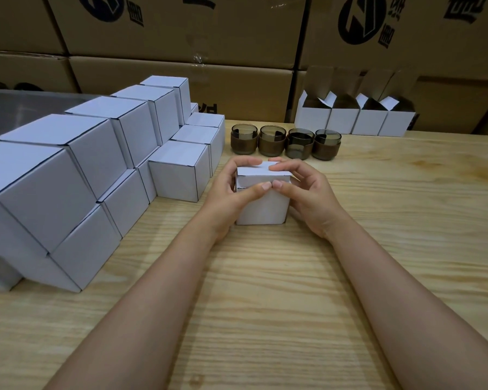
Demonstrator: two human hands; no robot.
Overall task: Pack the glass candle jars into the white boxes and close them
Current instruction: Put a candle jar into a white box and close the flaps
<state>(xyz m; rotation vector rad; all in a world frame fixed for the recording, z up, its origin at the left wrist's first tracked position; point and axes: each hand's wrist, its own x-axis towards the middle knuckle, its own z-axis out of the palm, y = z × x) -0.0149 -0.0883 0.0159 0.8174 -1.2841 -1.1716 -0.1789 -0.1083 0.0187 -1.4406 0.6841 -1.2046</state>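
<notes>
Across the pale wood-grain tabletop, left hand and right hand grip one white box, thumbs meeting on its front, fingers over its lid.
Brown corrugated cartons with black, unreadable printing stand behind; closed white boxes stacked two high left, count unclear; four open white boxes back right; four smoky, brown-banded glass jars in a row.

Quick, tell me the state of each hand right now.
Left hand: closed on the small white box, thumb on its front.
Right hand: closed on the same box, thumb on its front.
</notes>
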